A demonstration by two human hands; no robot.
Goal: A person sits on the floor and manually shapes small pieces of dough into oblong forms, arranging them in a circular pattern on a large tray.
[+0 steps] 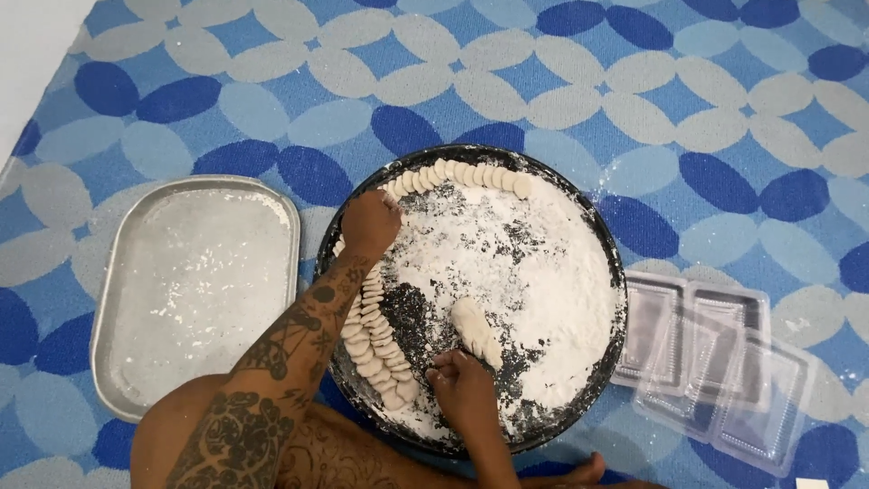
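Note:
A round black tray [608, 237] covered in white flour lies on a patterned mat. Several small flat dough discs [373, 337] overlap in a row along its left and top rim. My left hand [369, 224] rests fingers-down on the discs at the tray's upper left; whether it grips one is hidden. My right hand [462, 384] pinches the near end of a short dough log [475, 330] lying in the flour at the tray's lower middle.
A rectangular metal tray [195, 285] dusted with flour sits left of the round one. Clear plastic containers [715, 367] are stacked to the right. A blue and grey patterned mat [561, 81] lies under everything. My knee [163, 444] and toes [588, 473] show at the bottom.

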